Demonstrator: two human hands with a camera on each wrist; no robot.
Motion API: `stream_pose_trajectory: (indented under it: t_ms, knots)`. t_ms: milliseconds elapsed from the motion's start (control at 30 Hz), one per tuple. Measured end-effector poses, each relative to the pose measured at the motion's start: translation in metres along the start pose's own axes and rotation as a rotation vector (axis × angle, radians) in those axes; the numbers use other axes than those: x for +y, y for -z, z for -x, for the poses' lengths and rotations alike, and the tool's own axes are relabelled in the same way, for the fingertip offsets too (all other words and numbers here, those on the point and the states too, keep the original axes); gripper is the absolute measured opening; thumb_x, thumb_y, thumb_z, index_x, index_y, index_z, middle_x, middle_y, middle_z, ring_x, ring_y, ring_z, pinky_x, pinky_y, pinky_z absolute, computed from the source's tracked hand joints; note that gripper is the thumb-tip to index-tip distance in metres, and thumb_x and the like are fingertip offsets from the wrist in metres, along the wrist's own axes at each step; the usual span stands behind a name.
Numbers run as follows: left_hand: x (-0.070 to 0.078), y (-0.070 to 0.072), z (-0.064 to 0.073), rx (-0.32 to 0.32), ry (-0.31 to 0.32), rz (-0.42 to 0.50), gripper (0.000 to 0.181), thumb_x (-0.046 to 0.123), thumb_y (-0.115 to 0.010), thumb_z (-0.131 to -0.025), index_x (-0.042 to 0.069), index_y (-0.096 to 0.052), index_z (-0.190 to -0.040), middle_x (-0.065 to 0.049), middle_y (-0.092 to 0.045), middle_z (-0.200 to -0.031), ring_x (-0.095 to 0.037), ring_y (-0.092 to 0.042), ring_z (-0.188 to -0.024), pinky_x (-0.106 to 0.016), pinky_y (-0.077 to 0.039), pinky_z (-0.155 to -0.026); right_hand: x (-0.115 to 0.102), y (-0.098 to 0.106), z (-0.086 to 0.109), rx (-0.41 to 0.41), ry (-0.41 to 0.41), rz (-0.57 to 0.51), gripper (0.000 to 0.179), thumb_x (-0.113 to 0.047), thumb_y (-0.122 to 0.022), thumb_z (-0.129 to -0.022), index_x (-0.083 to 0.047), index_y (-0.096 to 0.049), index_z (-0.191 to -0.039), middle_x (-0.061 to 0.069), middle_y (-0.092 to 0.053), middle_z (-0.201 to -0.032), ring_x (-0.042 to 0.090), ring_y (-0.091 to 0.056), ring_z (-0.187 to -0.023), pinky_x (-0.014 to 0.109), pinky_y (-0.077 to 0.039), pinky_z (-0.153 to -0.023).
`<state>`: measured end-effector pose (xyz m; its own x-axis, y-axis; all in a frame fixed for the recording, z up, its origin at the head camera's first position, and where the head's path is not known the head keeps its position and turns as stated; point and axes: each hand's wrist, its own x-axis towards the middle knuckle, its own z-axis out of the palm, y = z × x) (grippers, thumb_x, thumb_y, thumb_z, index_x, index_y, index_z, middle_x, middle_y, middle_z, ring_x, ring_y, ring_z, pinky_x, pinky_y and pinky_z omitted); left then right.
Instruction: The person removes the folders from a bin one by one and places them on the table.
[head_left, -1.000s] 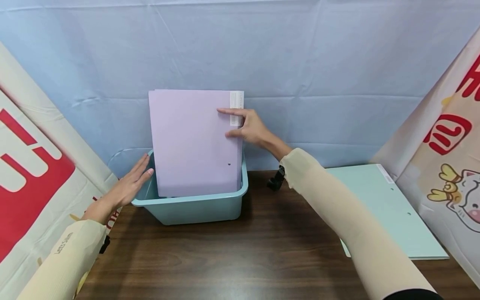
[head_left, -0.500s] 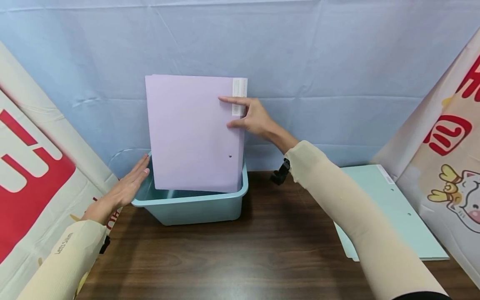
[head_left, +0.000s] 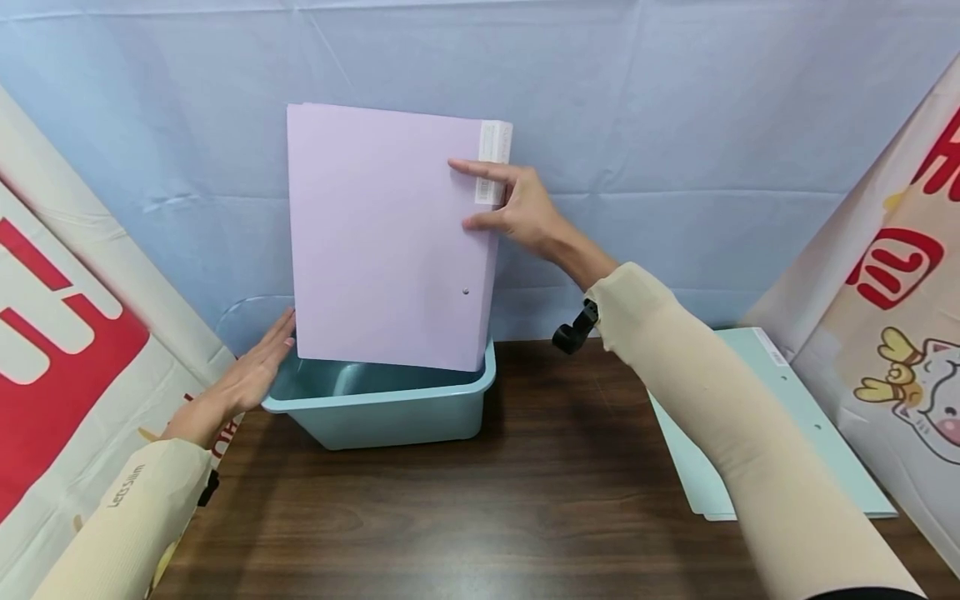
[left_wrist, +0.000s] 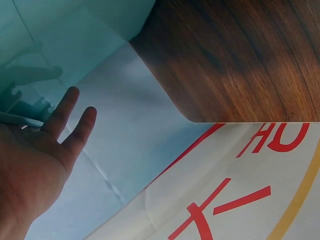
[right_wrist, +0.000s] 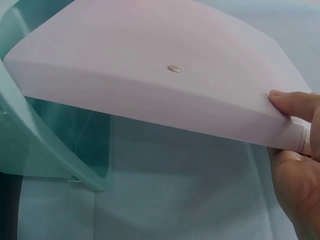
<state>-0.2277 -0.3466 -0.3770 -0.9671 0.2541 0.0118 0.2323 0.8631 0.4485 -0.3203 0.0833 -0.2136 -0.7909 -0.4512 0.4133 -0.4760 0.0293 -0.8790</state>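
Note:
A lilac ring binder with a white label on its spine stands nearly upright, slightly tilted, its lower edge at the mouth of a teal plastic bin. My right hand grips the binder by its spine near the top, thumb and index finger across the front cover. In the right wrist view the thumb presses on the cover beside the spine. My left hand rests with straight fingers against the left rim of the bin. The left wrist view shows the fingers extended along the bin's side.
A mint green binder lies flat on the brown wooden table at the right, partly covered by my right sleeve. A blue cloth hangs close behind the bin. Printed cloths stand at both sides.
My right hand has lifted the lilac binder upward out of the bin and slightly right, tilting it. More of the bin's inside shows. The left hand stays at the rim.

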Motion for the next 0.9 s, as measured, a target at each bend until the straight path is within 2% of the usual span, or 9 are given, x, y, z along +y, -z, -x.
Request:
stream_pose_trajectory:
  t_ms: [133, 267, 500, 733, 900]
  knots:
    - [-0.002, -0.002, -0.001, 0.024, -0.038, 0.014, 0.054, 0.041, -0.012, -0.107, 0.03, 0.006, -0.157, -0.001, 0.01, -0.165, -0.043, -0.002, -0.148, -0.079, -0.006, -0.103, 0.003, 0.007, -0.003, 0.019, -0.001, -0.049, 0.072, 0.012, -0.08, -0.071, -0.02, -0.063, -0.133, -0.002, -0.054, -0.142, 0.022, -0.058, -0.116, 0.037, -0.055, -0.089]
    - [-0.003, -0.003, -0.003, 0.039, -0.067, 0.005, 0.054, 0.038, -0.014, -0.107, 0.027, 0.004, -0.158, -0.003, 0.008, -0.165, -0.041, -0.002, -0.149, -0.074, -0.01, -0.108, 0.009, 0.015, -0.008, 0.034, 0.005, -0.101, 0.074, 0.012, -0.081, -0.07, -0.022, -0.063, -0.133, 0.001, -0.053, -0.141, 0.024, -0.058, -0.117, 0.038, -0.055, -0.089]
    - [-0.001, -0.001, -0.003, -0.006, 0.013, -0.016, 0.06, 0.046, -0.013, -0.106, 0.022, 0.006, -0.158, -0.002, 0.013, -0.164, -0.041, 0.002, -0.149, -0.072, -0.007, -0.109, 0.007, 0.028, -0.004, 0.003, 0.021, -0.142, 0.077, 0.015, -0.08, -0.069, -0.019, -0.061, -0.136, 0.003, -0.051, -0.143, 0.026, -0.055, -0.121, 0.038, -0.055, -0.09]
    - [-0.002, -0.001, -0.002, -0.005, 0.001, -0.025, 0.06, 0.044, -0.014, -0.107, 0.019, 0.004, -0.158, -0.005, 0.01, -0.164, -0.042, 0.001, -0.148, -0.073, -0.009, -0.109, 0.004, 0.039, 0.006, -0.039, -0.012, -0.172, 0.079, 0.018, -0.078, -0.069, -0.018, -0.059, -0.137, 0.001, -0.05, -0.146, 0.027, -0.054, -0.123, 0.034, -0.055, -0.088]
    - [-0.001, 0.0, -0.003, -0.002, 0.018, -0.039, 0.06, 0.046, -0.014, -0.106, 0.021, 0.005, -0.158, -0.003, 0.011, -0.164, -0.043, -0.001, -0.148, -0.079, -0.004, -0.102, 0.0, 0.048, 0.012, -0.058, -0.028, -0.129, 0.08, 0.014, -0.08, -0.069, -0.022, -0.059, -0.137, 0.004, -0.049, -0.146, 0.028, -0.056, -0.121, 0.033, -0.056, -0.086]
